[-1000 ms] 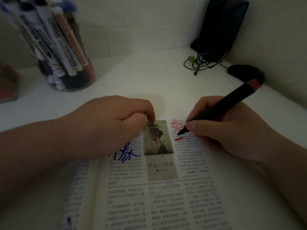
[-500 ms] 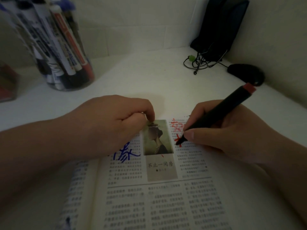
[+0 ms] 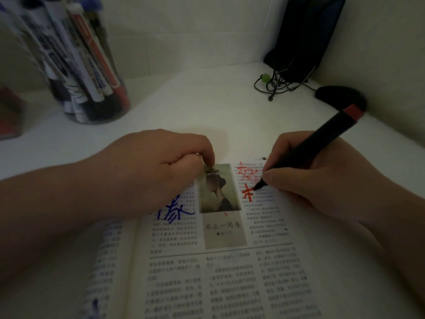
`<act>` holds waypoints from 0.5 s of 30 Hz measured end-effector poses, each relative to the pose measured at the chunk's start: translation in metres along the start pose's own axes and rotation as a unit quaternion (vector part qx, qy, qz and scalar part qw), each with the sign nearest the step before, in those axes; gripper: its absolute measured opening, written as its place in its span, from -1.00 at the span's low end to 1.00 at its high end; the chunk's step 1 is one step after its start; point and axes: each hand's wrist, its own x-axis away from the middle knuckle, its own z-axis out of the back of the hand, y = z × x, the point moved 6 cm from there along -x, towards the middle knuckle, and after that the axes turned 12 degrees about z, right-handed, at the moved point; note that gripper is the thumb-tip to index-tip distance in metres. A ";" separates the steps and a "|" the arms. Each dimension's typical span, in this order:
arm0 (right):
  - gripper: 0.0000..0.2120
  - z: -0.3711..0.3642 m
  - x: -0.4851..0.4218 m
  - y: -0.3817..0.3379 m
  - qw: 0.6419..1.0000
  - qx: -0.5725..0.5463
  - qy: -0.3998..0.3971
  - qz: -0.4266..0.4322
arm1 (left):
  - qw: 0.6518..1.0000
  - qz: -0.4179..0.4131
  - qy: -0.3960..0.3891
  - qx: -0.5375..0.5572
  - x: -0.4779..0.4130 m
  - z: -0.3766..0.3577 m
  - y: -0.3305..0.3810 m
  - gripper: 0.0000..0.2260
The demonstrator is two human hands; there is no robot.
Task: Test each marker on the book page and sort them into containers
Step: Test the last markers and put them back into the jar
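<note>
A white table [image 3: 184, 107] fills the view and meets pale walls at 12 and 2 o'clock. An open book [image 3: 230, 284] lies on it from the centre down to 6 o'clock, its right page printed in columns around a small picture.

The left hand [image 3: 149, 171] reaches in from 9 o'clock and rests on the upper part of the page. Its fingers are curled into a loose fist, with thumb and forefinger tips together at the picture's top edge. Whether the fist encloses anything cannot be told.

The right hand [image 3: 322, 178] reaches in from 4 o'clock, its thumb and fingers pinching a marker [image 3: 322, 143] low on the barrel.

A clear jar [image 3: 87, 65] at 10 o'clock is crowded with upright pens. A black box [image 3: 305, 35] stands in the corner at 1 o'clock. At the 9 o'clock edge sits a blurred container [image 3: 7, 111] with red inside.

The marker is black with a red end pointing to 2 o'clock, and its tip touches the page just right of the picture. A dark rounded object [image 3: 338, 93] lies at 2 o'clock, with tangled cables [image 3: 276, 86] just beside the box.

Red strokes [image 3: 248, 180] lie at the marker's tip, and blue strokes [image 3: 172, 210] sit below the left hand.
</note>
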 end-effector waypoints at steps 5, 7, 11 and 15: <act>-0.93 0.001 0.000 0.000 0.999 -0.032 -0.007 -0.006 | 1.000 -0.006 0.003 -0.006 0.000 0.000 0.000 -0.54; -0.92 0.003 -0.001 0.000 1.000 -0.018 0.013 -0.002 | 1.000 -0.005 0.003 -0.013 -0.001 0.000 0.000 -0.53; -0.91 0.001 -0.002 0.000 1.000 0.011 0.013 -0.003 | 1.000 -0.001 0.004 -0.017 -0.001 0.000 0.000 -0.50; -0.90 0.000 -0.002 0.000 1.000 0.001 -0.009 -0.009 | 1.000 -0.001 0.006 -0.019 -0.001 0.001 0.001 -0.50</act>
